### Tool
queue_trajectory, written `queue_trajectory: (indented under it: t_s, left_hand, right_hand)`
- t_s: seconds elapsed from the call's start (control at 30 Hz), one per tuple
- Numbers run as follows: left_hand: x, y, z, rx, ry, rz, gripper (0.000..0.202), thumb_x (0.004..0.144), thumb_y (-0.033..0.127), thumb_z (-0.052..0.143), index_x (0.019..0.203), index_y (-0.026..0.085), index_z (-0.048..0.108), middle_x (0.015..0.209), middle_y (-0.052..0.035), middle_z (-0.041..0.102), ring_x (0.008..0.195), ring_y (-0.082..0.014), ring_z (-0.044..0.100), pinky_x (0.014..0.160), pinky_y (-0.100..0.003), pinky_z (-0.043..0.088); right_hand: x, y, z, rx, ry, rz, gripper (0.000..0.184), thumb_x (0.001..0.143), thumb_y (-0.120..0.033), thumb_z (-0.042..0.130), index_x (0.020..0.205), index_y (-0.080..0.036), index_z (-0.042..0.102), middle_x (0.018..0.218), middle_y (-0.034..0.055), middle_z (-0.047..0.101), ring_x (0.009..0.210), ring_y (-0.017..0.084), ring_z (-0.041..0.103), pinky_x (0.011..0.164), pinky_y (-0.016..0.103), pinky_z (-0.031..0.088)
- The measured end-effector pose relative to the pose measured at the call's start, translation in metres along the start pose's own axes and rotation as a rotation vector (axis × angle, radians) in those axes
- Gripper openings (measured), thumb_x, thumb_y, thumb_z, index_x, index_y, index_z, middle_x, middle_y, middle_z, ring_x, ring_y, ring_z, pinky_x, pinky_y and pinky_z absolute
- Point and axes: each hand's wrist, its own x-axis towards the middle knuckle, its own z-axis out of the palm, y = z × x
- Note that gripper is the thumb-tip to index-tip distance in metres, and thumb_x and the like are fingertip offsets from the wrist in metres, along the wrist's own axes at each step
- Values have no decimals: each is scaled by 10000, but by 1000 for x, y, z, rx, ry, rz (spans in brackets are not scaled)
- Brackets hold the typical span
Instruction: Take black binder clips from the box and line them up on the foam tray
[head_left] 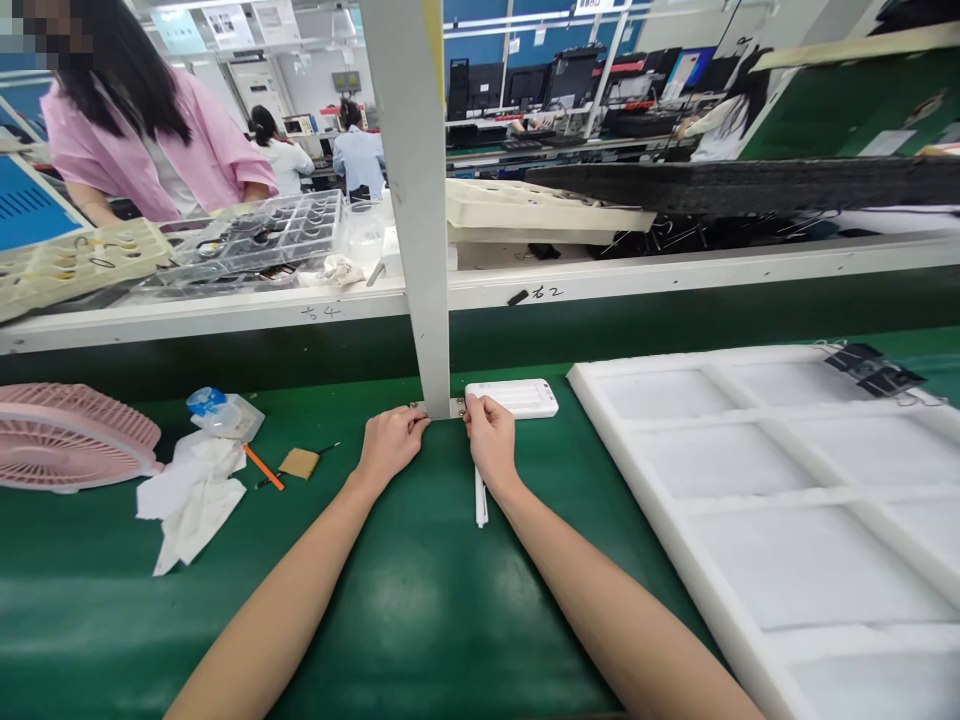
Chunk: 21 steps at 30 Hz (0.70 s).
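The left hand [394,445] and right hand [491,440] are pinching small metal pieces [414,406] at the foot of a white post [433,370], with the fingers hiding most of them. Just past the right grip, a white case [511,399] is lying crosswise, while a white stick [480,505] is pointing back from under the palm. Farther right, a compartmented foam tray [750,520] is running out of view.

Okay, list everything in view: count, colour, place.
bench belt: one, green, beneath the hands
foam tray: one, white, right
desk fan: one, pink, left
crumpled tissue: one, white, beside fan
slim rod: one, orange, beside tissue
rounded case: one, white, by right hand
narrow strip: one, white, under right hand
upright post: one, pale grey, between hands
co-worker: one, pink shirt, far left
left hand: one, at post base
right hand: one, at post base
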Motion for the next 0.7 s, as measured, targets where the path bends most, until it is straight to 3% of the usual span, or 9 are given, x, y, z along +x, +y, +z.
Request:
queue_trajectory:
  t_s: [0.7]
  left_hand:
    - [0, -3, 1, -102, 77, 18, 184, 905, 289, 606, 885, 220, 776, 688, 0, 657, 659, -156, 614, 632, -265, 421]
  right_hand:
    - [-1, -3, -1, 7, -4, 3, 452, 936, -486, 567, 602, -200, 464, 539, -29, 395, 518, 135, 359, 514, 267, 303]
